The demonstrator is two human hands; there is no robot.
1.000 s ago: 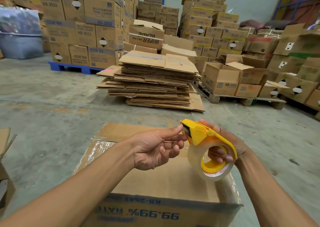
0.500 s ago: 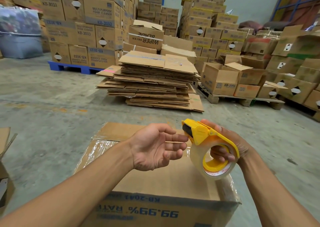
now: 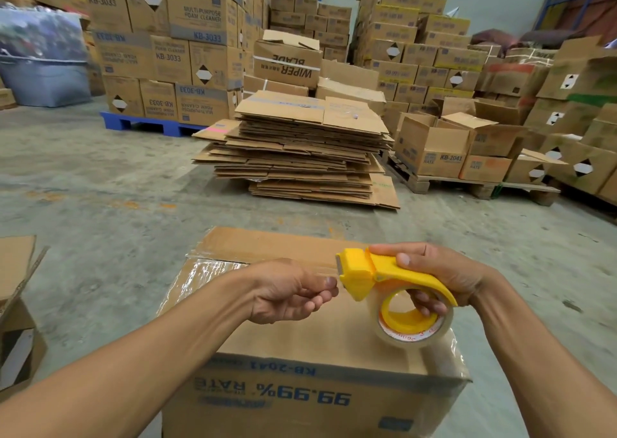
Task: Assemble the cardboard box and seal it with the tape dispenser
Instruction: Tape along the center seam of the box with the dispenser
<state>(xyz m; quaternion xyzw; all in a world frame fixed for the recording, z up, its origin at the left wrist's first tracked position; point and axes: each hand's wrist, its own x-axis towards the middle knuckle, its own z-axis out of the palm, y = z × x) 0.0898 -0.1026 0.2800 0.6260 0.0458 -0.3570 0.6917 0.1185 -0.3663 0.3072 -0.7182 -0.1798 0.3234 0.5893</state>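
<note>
The cardboard box (image 3: 300, 344) sits closed on the concrete floor (image 3: 100, 187), and above it the right hand (image 3: 444, 270) grips the yellow tape dispenser (image 3: 384, 280), fingers curled through its roll. The left hand (image 3: 290, 292) pinches at the dispenser's mouth, thumb against forefinger. Beyond stand a pile of flattened cartons (image 3: 300, 150) and stacked boxes on a blue pallet (image 3: 143, 123).

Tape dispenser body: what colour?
Bright yellow; the tape dispenser shows clearly in the head view, gripped by the right hand, with a clear tape roll.
</note>
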